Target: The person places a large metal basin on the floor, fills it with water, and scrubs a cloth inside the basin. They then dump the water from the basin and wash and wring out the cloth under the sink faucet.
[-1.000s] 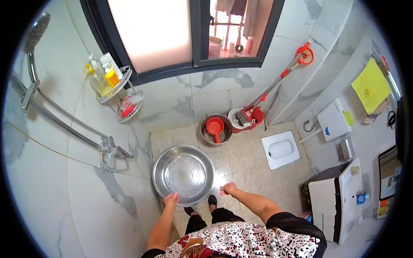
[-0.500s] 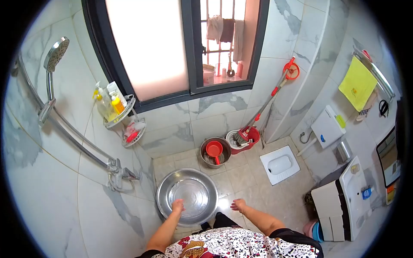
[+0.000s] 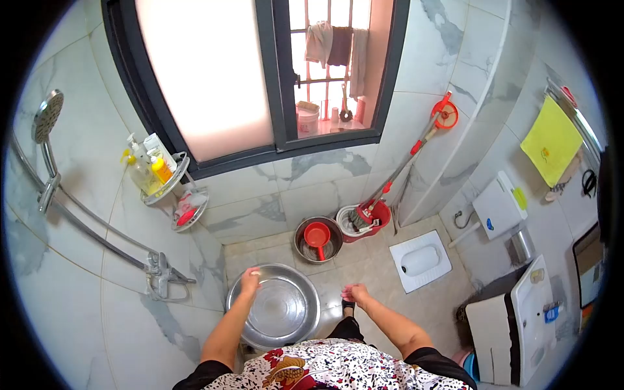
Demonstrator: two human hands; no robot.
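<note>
Take 12 o'clock as the top of your view. The big metal basin (image 3: 276, 312) sits on the tile floor (image 3: 351, 263), just in front of you and to the left, near 7 o'clock from the middle. It is round, about as wide one way as the other, so it has no long axis and points no special way. Its open top faces up. Your shirt (image 3: 312, 364) hides a little of its rim near 5 o'clock.

Your left hand (image 3: 249, 281) is over the basin's side at 11 o'clock. Its fingers look bent, but you can't tell if it holds something, or if it touches the rim. Your right hand (image 3: 355, 294) is outside the basin, near 3 o'clock from it, above your black shoe (image 3: 348, 304). Its fingers are partly bent and point to 9 o'clock; you can't tell how far open it is.

At 1 o'clock from the basin is a smaller metal pot (image 3: 301, 244). A red dipper (image 3: 317, 235) sits in it, with its handle pointing to about 6 o'clock. Just beside the pot, at 2 o'clock, is a red bucket (image 3: 382, 218). A mop (image 3: 406, 162) stands in it, and its long pole leans up to 1 o'clock. The white floor toilet (image 3: 420, 261) is between 2 and 3 o'clock from the basin, well apart.
</note>
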